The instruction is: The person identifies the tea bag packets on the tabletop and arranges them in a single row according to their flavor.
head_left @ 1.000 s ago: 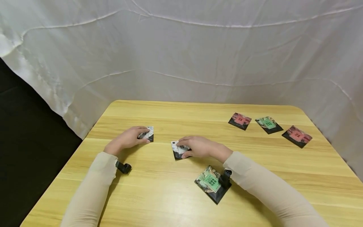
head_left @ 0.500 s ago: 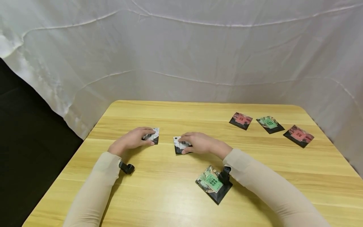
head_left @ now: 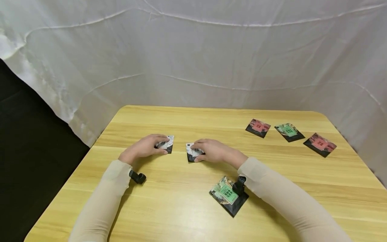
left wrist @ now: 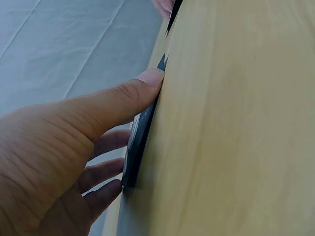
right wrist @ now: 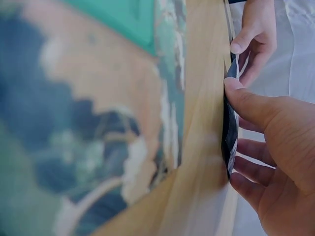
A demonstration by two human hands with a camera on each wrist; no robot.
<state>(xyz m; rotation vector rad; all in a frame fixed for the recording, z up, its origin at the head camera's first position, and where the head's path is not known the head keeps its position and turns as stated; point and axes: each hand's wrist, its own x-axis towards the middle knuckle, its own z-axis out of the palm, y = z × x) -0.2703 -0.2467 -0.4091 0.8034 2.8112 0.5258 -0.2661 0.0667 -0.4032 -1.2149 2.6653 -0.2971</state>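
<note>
The left hand (head_left: 146,147) rests on the left white packet (head_left: 170,145), thumb and fingers apart, and that packet is on the table (head_left: 169,201), nearer its left edge than its right. The right hand (head_left: 211,151) rests on the right white packet (head_left: 189,153) just beside it, thumb and fingers apart too, with a small gap between the two packets. A big green packet (head_left: 226,195) lies farther from the far edge, and two red packets (head_left: 258,128) with a small green packet (head_left: 289,132) between them lie near the far right corner.
</note>
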